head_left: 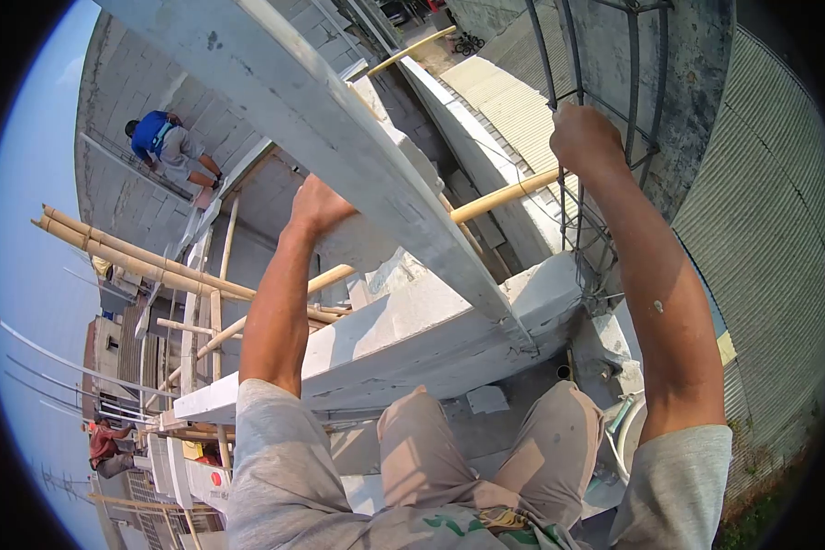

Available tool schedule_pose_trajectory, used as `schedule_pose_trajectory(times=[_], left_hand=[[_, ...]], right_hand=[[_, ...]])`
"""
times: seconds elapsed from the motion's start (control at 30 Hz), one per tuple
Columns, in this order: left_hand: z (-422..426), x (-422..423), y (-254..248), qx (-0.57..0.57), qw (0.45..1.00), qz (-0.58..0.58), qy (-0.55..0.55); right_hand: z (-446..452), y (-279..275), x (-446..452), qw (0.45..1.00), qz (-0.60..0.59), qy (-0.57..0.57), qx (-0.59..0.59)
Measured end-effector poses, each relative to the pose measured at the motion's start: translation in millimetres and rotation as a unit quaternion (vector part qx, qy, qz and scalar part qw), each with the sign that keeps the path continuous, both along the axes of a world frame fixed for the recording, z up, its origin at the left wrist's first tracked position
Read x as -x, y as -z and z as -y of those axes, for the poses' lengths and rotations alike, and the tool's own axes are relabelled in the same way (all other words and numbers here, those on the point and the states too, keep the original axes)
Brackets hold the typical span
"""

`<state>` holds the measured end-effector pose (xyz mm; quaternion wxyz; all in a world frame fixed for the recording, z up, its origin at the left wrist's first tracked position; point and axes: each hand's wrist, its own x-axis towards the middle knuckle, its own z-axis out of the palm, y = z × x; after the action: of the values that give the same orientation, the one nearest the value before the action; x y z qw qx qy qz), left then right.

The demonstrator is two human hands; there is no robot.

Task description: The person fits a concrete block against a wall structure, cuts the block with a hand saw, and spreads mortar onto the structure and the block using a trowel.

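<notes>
Well out to the left of your left grip (321, 206), a bundle of yellowish bamboo poles (137, 257) juts outward; up and left of that grip, a person in a blue top (153, 137) bends forward. Your left grip sits by the left edge of the long, flat-sided, pale-grey beam (339, 137). Its fingertips don't show, so I cannot tell how far it is closed or what it holds; a pale, rough block (362, 246) shows just below it.

The beam is the key relation: it lies immediately right of your left grip, the nearer hand, its long axis slanting from upper left down between your grips to an end over the white masonry ledge (403, 321). Your right grip (585, 137), well apart from the beam, is a closed fist around a bar of the dark steel rebar cage (634, 73).
</notes>
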<state>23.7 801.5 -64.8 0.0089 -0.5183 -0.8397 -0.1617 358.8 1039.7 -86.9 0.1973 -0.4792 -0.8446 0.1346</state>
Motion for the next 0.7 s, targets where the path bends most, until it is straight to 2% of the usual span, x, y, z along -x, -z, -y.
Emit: schedule_pose_trajectory(times=[0.07, 0.17, 0.23, 0.3, 0.37, 0.43, 0.5, 0.57, 0.67, 0.7], left_hand=[[38, 24, -9, 0.003, 0.997, -0.069, -0.026], [114, -47, -71, -0.06, 0.994, -0.076, -0.053], [163, -61, -86, -0.073, 0.994, -0.013, -0.074], [203, -88, -93, -0.077, 0.986, 0.097, -0.111], [249, -103, -87, -0.076, 0.982, 0.103, -0.139], [305, -109, -79, -0.067, 0.984, 0.007, -0.163], [349, -127, -67, -0.053, 0.976, 0.03, -0.208], [394, -143, -51, -0.029, 0.963, 0.022, -0.265], [452, -178, -30, 0.055, 0.936, -0.009, -0.347], [473, -190, -16, 0.05, 0.932, -0.001, -0.358]], right_hand=[[-2, 2, 1, 1.0, -0.019, 0.007, -0.018], [-6, -1, 2, 1.0, -0.002, -0.001, -0.012], [-10, -1, 3, 1.0, 0.018, 0.006, -0.006], [-19, 6, -7, 0.999, 0.031, 0.022, -0.018], [-28, 12, 0, 0.999, 0.008, 0.013, -0.038], [-21, 11, -3, 0.998, -0.024, -0.006, -0.065], [-54, 20, -6, 0.997, 0.053, -0.026, -0.04], [-46, 25, -7, 0.994, -0.013, -0.028, -0.106], [-54, 36, 0, 0.991, -0.003, -0.065, -0.118], [-57, 41, 1, 0.99, 0.005, -0.076, -0.119]])
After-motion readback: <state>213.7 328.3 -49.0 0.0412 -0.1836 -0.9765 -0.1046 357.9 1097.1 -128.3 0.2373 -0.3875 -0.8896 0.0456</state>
